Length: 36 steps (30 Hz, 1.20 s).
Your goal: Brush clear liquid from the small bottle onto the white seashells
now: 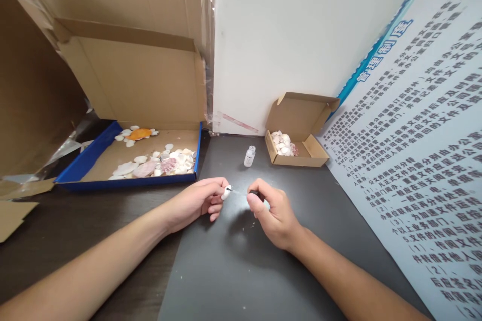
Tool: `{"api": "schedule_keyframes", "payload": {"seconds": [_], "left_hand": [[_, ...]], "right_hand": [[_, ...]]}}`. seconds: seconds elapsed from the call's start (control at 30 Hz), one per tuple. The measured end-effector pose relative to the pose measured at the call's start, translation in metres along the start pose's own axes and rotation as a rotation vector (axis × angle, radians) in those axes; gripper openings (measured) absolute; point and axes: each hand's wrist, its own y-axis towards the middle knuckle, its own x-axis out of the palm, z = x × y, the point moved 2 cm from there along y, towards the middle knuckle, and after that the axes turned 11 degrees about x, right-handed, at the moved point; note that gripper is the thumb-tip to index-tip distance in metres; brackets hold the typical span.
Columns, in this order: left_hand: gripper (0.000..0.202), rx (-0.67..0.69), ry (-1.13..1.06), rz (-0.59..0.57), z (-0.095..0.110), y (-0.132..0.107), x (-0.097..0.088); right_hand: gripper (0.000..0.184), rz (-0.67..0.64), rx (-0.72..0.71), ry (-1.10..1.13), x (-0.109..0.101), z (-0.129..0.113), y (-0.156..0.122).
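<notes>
Between thumb and fingertips, my left hand (206,197) pinches a small white shell (226,192). A black-capped brush (257,194) with a thin pale stem is gripped in my right hand (274,213). Its dark tip points left and meets the shell, or lies just in front of it; I cannot tell which. Part of something whitish (266,204) shows beside the right fingers, mostly hidden. Just beyond my hands stands a small clear glass bottle (249,156), upright and uncapped, with a label.
At the left, a blue-edged cardboard box (124,183) holds many shells and an orange piece (138,134) ringed with white shells. A smaller cardboard box (301,161) of shells sits at the back right. A printed board (410,150) leans along the right. Tiny white crumbs dot the dark tabletop (226,281).
</notes>
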Motion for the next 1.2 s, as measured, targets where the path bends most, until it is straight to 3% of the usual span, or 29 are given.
{"api": "schedule_keyframes", "payload": {"seconds": [0.13, 0.57, 0.7, 0.9, 1.07, 1.2], "left_hand": [[0.013, -0.002, -0.007, -0.005, -0.0006, 0.0000, 0.0002], [0.013, 0.000, 0.009, 0.001, 0.0001, -0.0004, 0.0003], [0.013, 0.001, 0.018, 0.003, 0.0006, -0.0008, 0.0003], [0.013, -0.006, 0.021, 0.008, 0.0005, -0.0011, 0.0008], [0.014, 0.001, 0.020, -0.004, -0.0002, -0.0007, -0.0002], [0.013, -0.001, 0.025, -0.006, -0.0003, -0.0007, -0.0004]], "right_hand": [[0.030, 0.058, 0.018, -0.015, -0.0009, 0.0006, 0.0005], [0.027, -0.035, -0.003, -0.026, 0.0003, -0.0002, 0.0013], [0.031, 0.029, 0.033, -0.085, -0.0004, 0.0004, 0.0013], [0.025, -0.015, -0.045, -0.008, -0.0002, -0.0022, -0.0012], [0.029, 0.107, -0.007, -0.026, -0.0029, -0.0026, 0.0001], [0.026, 0.008, -0.051, -0.007, -0.0007, -0.0040, 0.0000]]}}
